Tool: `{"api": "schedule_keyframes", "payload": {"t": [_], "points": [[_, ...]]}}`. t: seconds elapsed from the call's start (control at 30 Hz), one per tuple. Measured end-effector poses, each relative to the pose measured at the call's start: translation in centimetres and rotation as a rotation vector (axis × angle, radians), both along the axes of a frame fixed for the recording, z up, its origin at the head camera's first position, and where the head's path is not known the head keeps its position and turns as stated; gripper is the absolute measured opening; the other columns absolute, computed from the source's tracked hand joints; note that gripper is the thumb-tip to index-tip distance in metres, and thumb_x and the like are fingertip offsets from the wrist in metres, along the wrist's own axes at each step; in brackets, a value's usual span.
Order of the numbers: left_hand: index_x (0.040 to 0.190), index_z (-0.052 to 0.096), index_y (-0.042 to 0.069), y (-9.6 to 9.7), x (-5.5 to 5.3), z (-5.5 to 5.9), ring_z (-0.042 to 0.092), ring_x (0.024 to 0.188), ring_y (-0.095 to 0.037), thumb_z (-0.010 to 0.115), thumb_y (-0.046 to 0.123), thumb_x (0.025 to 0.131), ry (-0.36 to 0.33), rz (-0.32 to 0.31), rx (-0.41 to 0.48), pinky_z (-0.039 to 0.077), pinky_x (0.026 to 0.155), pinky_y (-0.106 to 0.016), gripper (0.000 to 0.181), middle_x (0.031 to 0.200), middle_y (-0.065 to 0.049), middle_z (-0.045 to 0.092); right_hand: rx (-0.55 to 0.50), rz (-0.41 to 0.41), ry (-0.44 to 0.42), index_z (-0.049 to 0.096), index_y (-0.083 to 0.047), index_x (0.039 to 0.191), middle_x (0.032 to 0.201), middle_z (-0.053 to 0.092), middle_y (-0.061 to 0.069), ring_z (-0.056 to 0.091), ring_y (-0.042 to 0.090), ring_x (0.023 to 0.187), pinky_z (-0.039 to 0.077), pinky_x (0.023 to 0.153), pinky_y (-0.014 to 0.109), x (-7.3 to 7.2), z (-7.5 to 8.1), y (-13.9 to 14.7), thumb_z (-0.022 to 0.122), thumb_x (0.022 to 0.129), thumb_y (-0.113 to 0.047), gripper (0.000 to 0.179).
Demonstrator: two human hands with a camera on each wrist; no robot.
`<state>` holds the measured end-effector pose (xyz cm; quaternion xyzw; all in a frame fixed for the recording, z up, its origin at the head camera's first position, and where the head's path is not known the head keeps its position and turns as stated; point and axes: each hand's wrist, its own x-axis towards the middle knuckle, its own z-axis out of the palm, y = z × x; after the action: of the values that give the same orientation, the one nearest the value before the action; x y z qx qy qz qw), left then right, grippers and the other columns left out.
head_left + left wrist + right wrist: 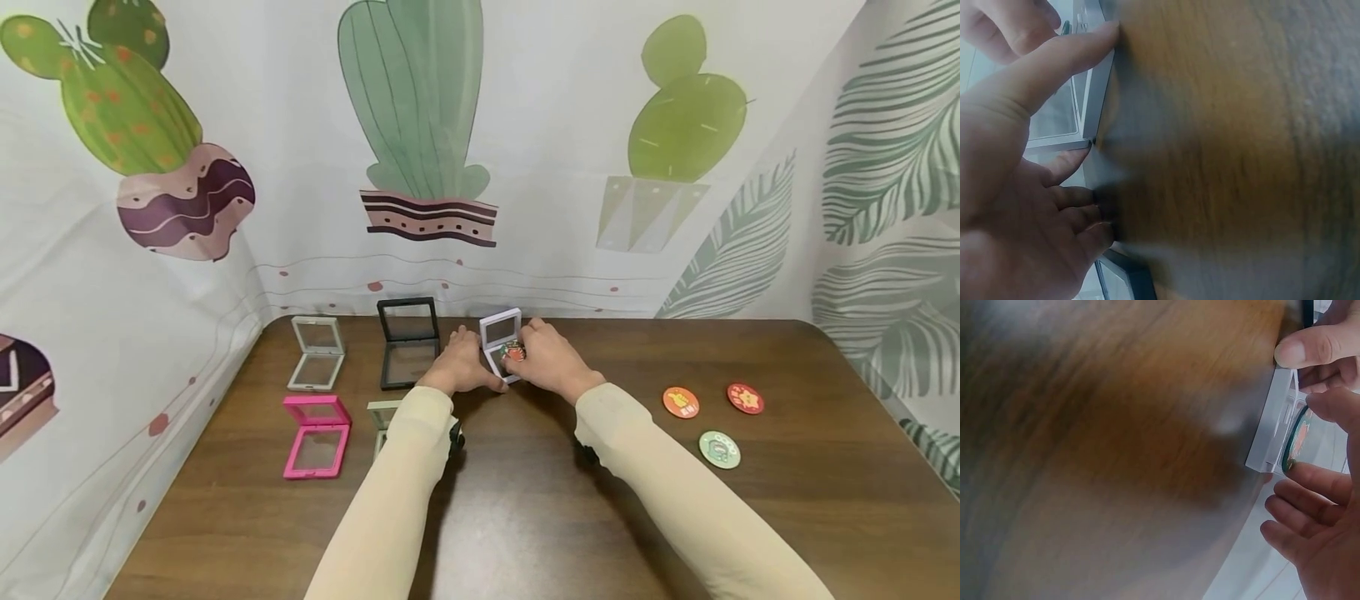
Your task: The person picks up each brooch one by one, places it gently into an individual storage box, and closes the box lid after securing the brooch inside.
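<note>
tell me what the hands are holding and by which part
The right hand pinches a round badge by its rim, between thumb and index finger. The left hand holds the white frame by its base, thumb at the front edge.

No readable text, brand or number. Small pale marks on orange disc [681, 402], red disc [746, 398], green disc [720, 450]: too small to tell whether lettering. Print on green-rimmed disc [513, 353] likewise indistinct.

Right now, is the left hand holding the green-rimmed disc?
No, the right hand pinches the green-rimmed disc between its thumb and index finger.
</note>
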<state>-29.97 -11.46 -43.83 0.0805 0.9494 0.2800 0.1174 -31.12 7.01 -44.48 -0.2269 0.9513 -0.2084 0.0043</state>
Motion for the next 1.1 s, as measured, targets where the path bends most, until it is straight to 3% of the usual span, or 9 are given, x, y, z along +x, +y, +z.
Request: {"api": "schedule_keyframes", "payload": {"t": [1.1], "points": [[0.145, 0.053, -0.006, 0.04, -0.34, -0.37, 0.014, 0.159, -0.045, 0.097, 0.031, 0.077, -0.016, 0.012, -0.005, 0.022, 0.127, -0.051, 0.089, 0.168, -0.030, 0.027, 0.052, 0.001, -0.017, 0.063, 0.012, 0.126, 0.120, 0.058, 0.018, 0.059, 0.028, 0.102, 0.056, 0.091, 0.044, 0.21, -0.62, -0.35, 0.075, 0.099, -0.032, 0.053]]}}
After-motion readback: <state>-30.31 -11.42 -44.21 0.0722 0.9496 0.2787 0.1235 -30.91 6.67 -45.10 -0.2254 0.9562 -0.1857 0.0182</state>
